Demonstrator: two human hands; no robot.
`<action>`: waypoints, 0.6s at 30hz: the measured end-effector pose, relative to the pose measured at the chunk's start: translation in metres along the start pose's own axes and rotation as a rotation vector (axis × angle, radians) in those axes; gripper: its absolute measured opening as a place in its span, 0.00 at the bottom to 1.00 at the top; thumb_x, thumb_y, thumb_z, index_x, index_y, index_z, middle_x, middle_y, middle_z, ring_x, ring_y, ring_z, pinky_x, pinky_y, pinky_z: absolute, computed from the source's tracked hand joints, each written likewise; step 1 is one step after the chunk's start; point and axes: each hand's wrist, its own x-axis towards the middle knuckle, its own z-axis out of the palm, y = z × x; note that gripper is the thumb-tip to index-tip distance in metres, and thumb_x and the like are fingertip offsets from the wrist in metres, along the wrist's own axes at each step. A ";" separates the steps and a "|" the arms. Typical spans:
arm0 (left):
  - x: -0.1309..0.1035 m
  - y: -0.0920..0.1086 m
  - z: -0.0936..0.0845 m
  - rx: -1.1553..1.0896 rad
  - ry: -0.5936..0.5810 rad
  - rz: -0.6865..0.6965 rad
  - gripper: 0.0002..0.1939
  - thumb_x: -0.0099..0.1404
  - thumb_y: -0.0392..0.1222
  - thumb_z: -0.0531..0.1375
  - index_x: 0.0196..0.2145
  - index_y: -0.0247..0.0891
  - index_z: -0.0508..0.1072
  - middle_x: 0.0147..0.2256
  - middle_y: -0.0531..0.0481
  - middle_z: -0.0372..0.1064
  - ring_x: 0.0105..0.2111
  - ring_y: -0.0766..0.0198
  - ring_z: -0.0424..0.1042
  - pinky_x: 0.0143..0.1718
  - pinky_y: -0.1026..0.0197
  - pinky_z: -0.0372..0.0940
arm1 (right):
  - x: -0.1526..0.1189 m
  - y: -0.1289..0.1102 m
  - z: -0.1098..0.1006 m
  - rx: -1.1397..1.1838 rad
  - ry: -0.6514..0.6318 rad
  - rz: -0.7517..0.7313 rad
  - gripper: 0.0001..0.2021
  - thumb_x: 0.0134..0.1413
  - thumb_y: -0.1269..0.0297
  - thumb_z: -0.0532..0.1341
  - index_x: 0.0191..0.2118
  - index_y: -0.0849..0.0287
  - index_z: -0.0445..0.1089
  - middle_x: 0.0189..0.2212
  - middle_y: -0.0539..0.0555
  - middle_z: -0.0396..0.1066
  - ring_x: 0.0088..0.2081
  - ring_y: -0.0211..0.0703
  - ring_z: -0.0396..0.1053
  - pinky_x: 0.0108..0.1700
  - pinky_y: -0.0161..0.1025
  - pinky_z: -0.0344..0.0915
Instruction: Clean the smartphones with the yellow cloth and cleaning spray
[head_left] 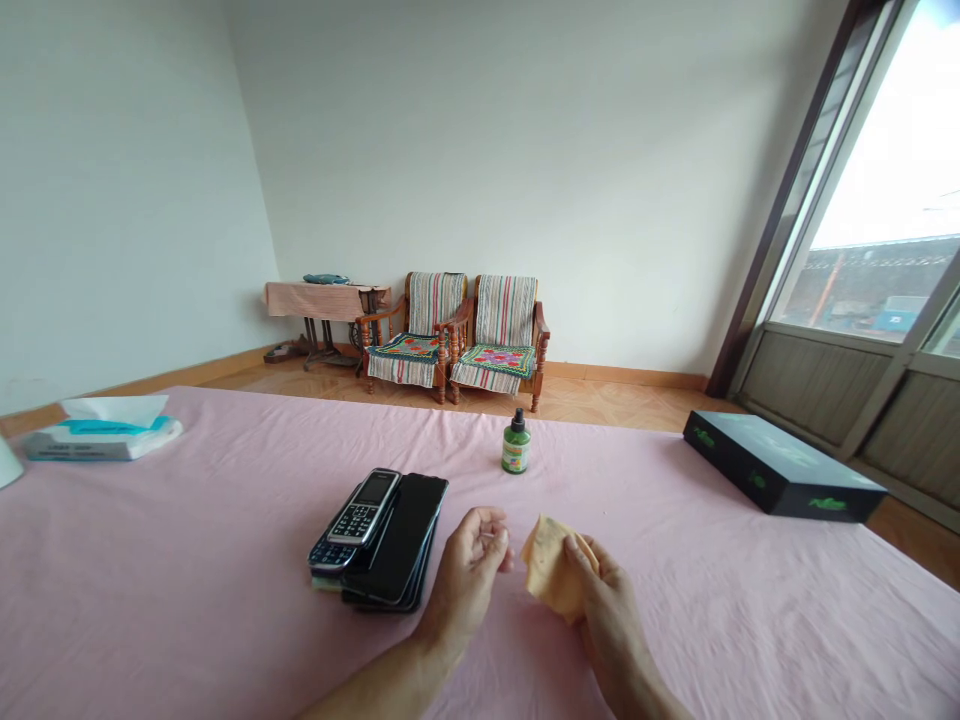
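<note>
On a pink-covered surface (225, 620), a stack of mobile phones (407, 530) lay near the left hand (476, 550), its fingers loosely curled, with a gap beside the thumb. The right hand (604, 585) pinched a cloth (551, 565) between thumb and fingers, just right of the left fingertips and apart from them. The cloth partly hid the right fingers, both forearms were cut off below, and the lower phones were hard to tell apart. The cloth was pale yellow-orange, thin and creased, with uneven edges.
</note>
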 end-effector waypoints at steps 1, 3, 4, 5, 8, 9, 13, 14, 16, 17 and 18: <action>0.008 0.001 0.003 0.009 -0.001 0.008 0.19 0.59 0.54 0.60 0.40 0.34 0.69 0.32 0.49 0.67 0.31 0.62 0.70 0.33 0.60 0.68 | 0.002 0.000 -0.002 -0.005 0.013 -0.011 0.20 0.46 0.47 0.65 0.36 0.60 0.70 0.23 0.48 0.69 0.22 0.36 0.63 0.22 0.30 0.57; 0.023 0.003 0.007 0.034 0.004 0.022 0.18 0.59 0.52 0.60 0.39 0.34 0.69 0.32 0.48 0.66 0.31 0.61 0.70 0.33 0.60 0.68 | 0.004 -0.002 -0.006 0.002 0.032 -0.022 0.21 0.45 0.47 0.65 0.36 0.60 0.69 0.24 0.49 0.70 0.23 0.37 0.64 0.23 0.30 0.58; 0.028 0.005 0.008 0.053 0.006 0.032 0.17 0.60 0.51 0.59 0.39 0.35 0.69 0.32 0.48 0.66 0.31 0.62 0.70 0.32 0.61 0.68 | 0.005 -0.003 -0.007 0.004 0.033 -0.023 0.21 0.44 0.47 0.65 0.36 0.60 0.69 0.25 0.49 0.71 0.23 0.38 0.65 0.23 0.31 0.58; 0.030 0.006 0.008 0.078 -0.001 0.045 0.15 0.61 0.50 0.58 0.38 0.35 0.69 0.32 0.48 0.66 0.31 0.61 0.70 0.32 0.61 0.67 | 0.006 -0.004 -0.008 0.002 0.029 -0.021 0.21 0.44 0.47 0.65 0.35 0.60 0.69 0.24 0.50 0.71 0.23 0.38 0.65 0.23 0.31 0.58; 0.020 0.017 0.001 0.181 -0.063 0.095 0.10 0.59 0.44 0.60 0.35 0.35 0.72 0.32 0.47 0.69 0.33 0.59 0.70 0.35 0.60 0.66 | 0.006 -0.005 -0.010 -0.027 0.011 -0.010 0.20 0.43 0.47 0.66 0.34 0.60 0.70 0.23 0.49 0.71 0.23 0.39 0.66 0.23 0.32 0.59; 0.011 0.022 -0.004 0.224 -0.095 0.112 0.07 0.58 0.41 0.61 0.34 0.36 0.73 0.33 0.46 0.71 0.34 0.59 0.70 0.38 0.59 0.65 | 0.006 -0.006 -0.010 -0.043 0.007 -0.006 0.20 0.43 0.47 0.66 0.34 0.60 0.70 0.23 0.49 0.71 0.24 0.40 0.66 0.24 0.32 0.60; -0.028 0.038 -0.035 0.839 -0.317 0.365 0.23 0.54 0.29 0.62 0.48 0.43 0.71 0.46 0.48 0.69 0.48 0.53 0.65 0.53 0.51 0.58 | 0.004 -0.006 -0.010 -0.104 0.001 0.017 0.23 0.42 0.46 0.66 0.37 0.60 0.70 0.26 0.51 0.73 0.28 0.44 0.69 0.26 0.33 0.63; -0.035 0.039 -0.044 0.963 -0.298 0.385 0.26 0.54 0.28 0.62 0.51 0.44 0.68 0.48 0.47 0.67 0.49 0.53 0.64 0.53 0.50 0.58 | 0.004 -0.006 -0.010 -0.115 -0.001 0.025 0.23 0.41 0.45 0.66 0.37 0.60 0.70 0.26 0.51 0.73 0.28 0.44 0.69 0.26 0.34 0.63; -0.047 0.038 -0.062 1.166 -0.216 0.412 0.28 0.56 0.28 0.61 0.54 0.43 0.65 0.50 0.46 0.66 0.51 0.53 0.63 0.54 0.49 0.58 | 0.003 -0.007 -0.011 -0.132 -0.004 0.030 0.24 0.41 0.45 0.66 0.37 0.61 0.71 0.26 0.52 0.73 0.27 0.45 0.69 0.26 0.34 0.63; -0.051 0.035 -0.070 1.250 -0.177 0.425 0.28 0.57 0.29 0.61 0.54 0.42 0.64 0.50 0.46 0.66 0.50 0.52 0.63 0.53 0.48 0.59 | 0.003 -0.007 -0.012 -0.141 -0.007 0.026 0.24 0.41 0.45 0.66 0.37 0.61 0.71 0.26 0.52 0.73 0.27 0.44 0.69 0.26 0.33 0.63; -0.054 0.032 -0.078 1.317 -0.148 0.440 0.27 0.57 0.30 0.62 0.54 0.41 0.64 0.50 0.45 0.66 0.50 0.52 0.64 0.53 0.48 0.60 | 0.002 -0.007 -0.012 -0.150 -0.007 0.020 0.23 0.41 0.45 0.66 0.37 0.61 0.71 0.26 0.52 0.73 0.27 0.44 0.69 0.26 0.33 0.62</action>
